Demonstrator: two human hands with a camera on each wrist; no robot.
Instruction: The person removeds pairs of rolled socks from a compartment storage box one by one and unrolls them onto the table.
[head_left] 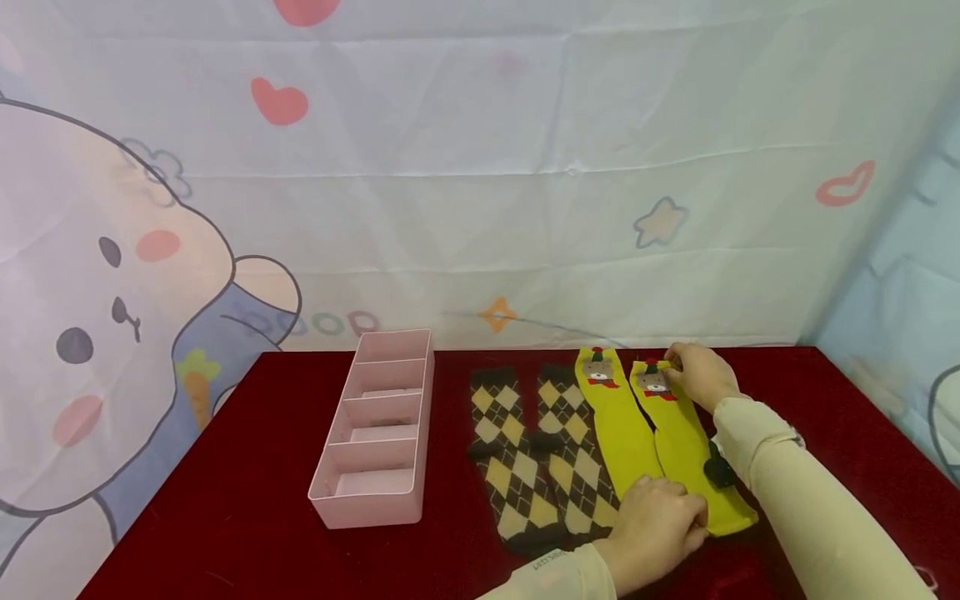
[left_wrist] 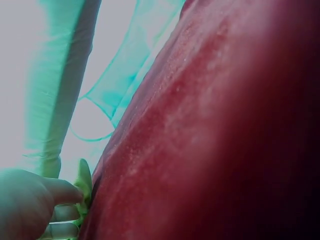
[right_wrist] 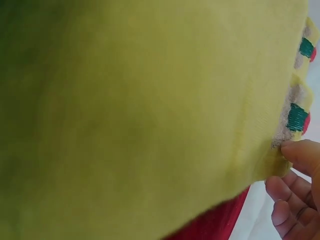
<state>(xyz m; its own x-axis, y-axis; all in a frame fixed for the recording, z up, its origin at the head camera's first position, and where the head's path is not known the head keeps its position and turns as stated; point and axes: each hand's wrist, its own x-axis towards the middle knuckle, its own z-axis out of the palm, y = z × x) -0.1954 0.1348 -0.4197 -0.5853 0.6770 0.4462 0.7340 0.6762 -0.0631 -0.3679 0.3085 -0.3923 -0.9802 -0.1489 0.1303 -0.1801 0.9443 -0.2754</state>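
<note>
Right-hand yellow bear sock [head_left: 686, 450]: flat on red bench [head_left: 247, 467], beside its mate [head_left: 618, 425]. Right hand [head_left: 701, 375] pinching cuff edge; left hand [head_left: 656, 525] curled over toe end. Judged light, limp, stretchy, non-slip; best taken at cuff and toe. Nearby: argyle pair [head_left: 532, 467], pink divided organiser [head_left: 378, 433].

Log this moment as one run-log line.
left hand: holds toe end of right yellow sock | right hand: pinches its cuff | argyle socks: flat beside | pink divider tray: left on red table
</note>
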